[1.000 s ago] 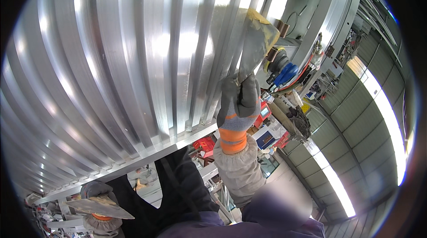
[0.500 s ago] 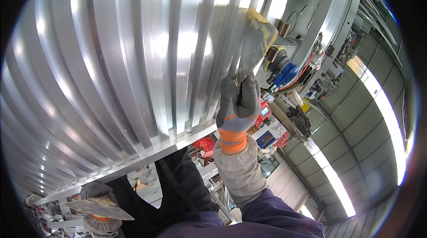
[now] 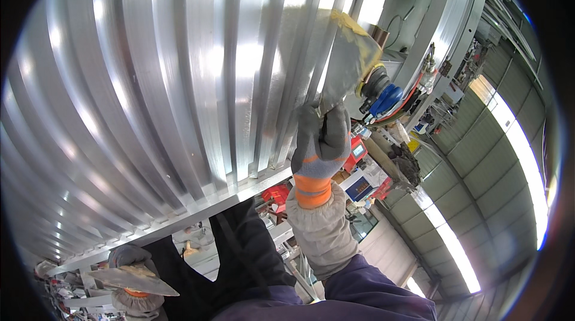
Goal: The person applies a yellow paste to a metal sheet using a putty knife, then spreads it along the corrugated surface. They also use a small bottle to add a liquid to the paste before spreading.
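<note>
Closed around the narrow end of a putty knife [image 3: 346, 63] is my right hand [image 3: 322, 135], in a grey and orange glove. The knife has a broad grey blade with yellow putty along its far and right edges. It stands over the right side of a ribbed silver metal panel [image 3: 179, 81]; whether the blade touches it I cannot tell. At the lower left, my left hand [image 3: 130, 255], gloved too, grips a flat, pointed metal scraper [image 3: 114, 279] with pale putty on top. Some of its fingers are hidden.
A blue and black sander [image 3: 383, 96] with a red hose rests right of the putty knife. Beyond it runs a metal frame rail [image 3: 440, 27]. A red device [image 3: 357, 150] and a red object [image 3: 276, 196] are lower down. The panel's near edge [image 3: 239, 195] passes before my legs.
The putty knife's blade has turned slightly and shows more of its face. Its right edge has moved right and covers a brown metal piece seen before. My left hand has barely moved.
</note>
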Demonstrator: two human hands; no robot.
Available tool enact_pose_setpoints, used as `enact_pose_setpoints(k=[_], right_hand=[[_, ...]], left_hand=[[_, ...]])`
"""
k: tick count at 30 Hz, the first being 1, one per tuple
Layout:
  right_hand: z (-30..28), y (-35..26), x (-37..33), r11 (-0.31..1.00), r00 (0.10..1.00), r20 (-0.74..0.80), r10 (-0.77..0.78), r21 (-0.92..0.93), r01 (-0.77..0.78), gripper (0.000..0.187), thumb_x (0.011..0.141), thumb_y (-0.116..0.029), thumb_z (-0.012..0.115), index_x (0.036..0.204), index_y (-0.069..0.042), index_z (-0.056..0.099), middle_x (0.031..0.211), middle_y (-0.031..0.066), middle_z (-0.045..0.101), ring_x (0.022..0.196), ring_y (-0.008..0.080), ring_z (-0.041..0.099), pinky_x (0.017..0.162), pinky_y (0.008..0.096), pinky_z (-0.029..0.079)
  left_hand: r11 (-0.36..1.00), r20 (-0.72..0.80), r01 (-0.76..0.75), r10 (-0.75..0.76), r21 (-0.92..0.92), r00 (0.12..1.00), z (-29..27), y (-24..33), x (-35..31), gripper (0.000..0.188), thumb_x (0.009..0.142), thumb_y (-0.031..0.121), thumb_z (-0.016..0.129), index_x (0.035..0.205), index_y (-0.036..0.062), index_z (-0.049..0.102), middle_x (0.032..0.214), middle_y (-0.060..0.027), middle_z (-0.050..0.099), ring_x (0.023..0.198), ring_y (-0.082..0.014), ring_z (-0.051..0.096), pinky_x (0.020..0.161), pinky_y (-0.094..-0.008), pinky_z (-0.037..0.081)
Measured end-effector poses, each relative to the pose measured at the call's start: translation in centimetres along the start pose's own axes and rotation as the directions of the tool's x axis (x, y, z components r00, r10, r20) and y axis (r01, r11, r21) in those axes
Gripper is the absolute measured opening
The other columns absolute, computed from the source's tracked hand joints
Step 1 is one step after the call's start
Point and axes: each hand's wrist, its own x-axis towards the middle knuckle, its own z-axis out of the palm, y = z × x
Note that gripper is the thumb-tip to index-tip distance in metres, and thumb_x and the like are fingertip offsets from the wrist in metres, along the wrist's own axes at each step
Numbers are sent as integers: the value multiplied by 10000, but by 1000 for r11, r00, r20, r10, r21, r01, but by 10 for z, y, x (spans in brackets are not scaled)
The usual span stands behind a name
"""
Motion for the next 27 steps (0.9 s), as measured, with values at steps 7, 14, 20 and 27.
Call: enact_pose_setpoints(k=[7,14,20,27], right_hand=[[-17,15,-25,959,994,-76,81,277,-57,184,977,-33,542,1138,25,610,866,45,645,630,47,509,587,228,428],[-73,-6,-54,761,905,71,420,516,-393,246,956,-24,535,1177,47,617,864,65,652,682,94,533,615,253,445],[-121,-12,-109,695,873,321,366,530,-486,231,932,-23,576,1148,41,624,942,120,683,769,184,637,710,311,531],[-190,-6,-128,490,754,426,500,579,-652,143,965,-137,592,1012,-4,618,831,48,663,655,42,515,576,219,422]], left_hand=[[951,86,106,-84,-290,993,-4,-28,-5,307,744,332,733,728,52,608,666,-78,610,576,-221,577,523,-337,456],[926,-43,187,-213,-328,976,2,-63,-19,351,896,341,647,945,-1,583,694,-102,610,480,-180,557,445,-276,445],[952,-159,235,-268,-195,950,9,-23,11,254,871,208,667,1030,22,598,716,-93,667,498,-130,576,443,-273,448],[971,-316,21,-98,-239,944,21,-8,23,306,807,175,735,1007,-29,626,668,-60,608,567,-172,614,519,-331,487]])
